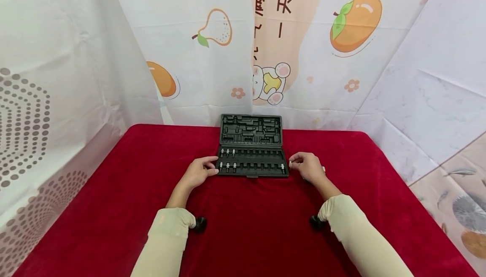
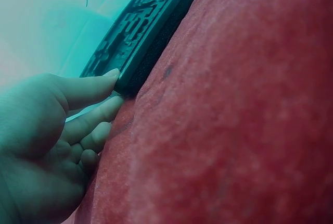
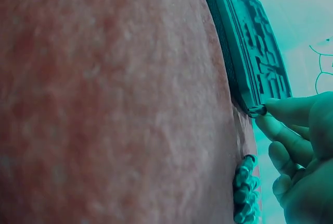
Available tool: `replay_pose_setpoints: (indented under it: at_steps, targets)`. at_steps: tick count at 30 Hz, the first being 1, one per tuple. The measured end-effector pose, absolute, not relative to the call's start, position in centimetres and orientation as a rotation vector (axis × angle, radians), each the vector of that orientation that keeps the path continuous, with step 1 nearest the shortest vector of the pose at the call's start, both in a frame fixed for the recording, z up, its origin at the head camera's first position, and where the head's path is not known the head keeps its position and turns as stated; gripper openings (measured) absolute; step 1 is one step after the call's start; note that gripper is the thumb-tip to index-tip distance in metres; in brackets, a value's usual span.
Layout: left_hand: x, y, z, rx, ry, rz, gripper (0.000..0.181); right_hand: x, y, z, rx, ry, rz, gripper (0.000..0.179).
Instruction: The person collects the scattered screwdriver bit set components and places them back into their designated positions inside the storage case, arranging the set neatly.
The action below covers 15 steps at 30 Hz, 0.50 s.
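A black tool case point(image 1: 247, 175) lies unfolded on the red cloth, its moulded lid point(image 1: 250, 129) tilted up at the back. Silver socket bits point(image 1: 228, 152) fill the left slots of both rows, and a single socket bit point(image 1: 282, 168) sits at the lower row's right end. My left hand point(image 1: 197, 172) touches the case's left edge with thumb and finger extended. Just off the right edge, my right hand point(image 1: 308, 167) pinches a small metal socket bit point(image 3: 257, 110) between thumb and forefinger. Loose socket bits point(image 3: 245, 190) lie beside that hand, mostly hidden by it in the head view.
Red velvet cloth point(image 1: 250, 234) covers the table. A printed curtain point(image 1: 182, 78) hangs right behind the lid, and more sheets point(image 1: 68, 91) close off the sides. A dark wrist device point(image 1: 199, 225) shows below the left sleeve, another point(image 1: 317, 222) by the right.
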State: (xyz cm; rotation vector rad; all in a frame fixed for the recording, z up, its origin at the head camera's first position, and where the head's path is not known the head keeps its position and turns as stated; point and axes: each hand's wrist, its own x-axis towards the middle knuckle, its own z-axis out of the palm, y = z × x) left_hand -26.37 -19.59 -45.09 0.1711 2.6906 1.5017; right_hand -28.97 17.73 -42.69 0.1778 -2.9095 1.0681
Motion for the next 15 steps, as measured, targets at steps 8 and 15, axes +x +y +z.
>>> replay_pose_setpoints:
  at_steps: [8, 15]
  targets:
    - [-26.45, -19.54, -45.13, 0.171, 2.685, 1.509, 0.048, -28.96, 17.25, -42.67, 0.239, -2.853, 1.05, 0.007]
    - [-26.5, -19.69, -45.33, 0.174, 2.692, 1.505, 0.048, -29.1, 16.81, -42.72, 0.197, -2.829, 1.075, 0.007]
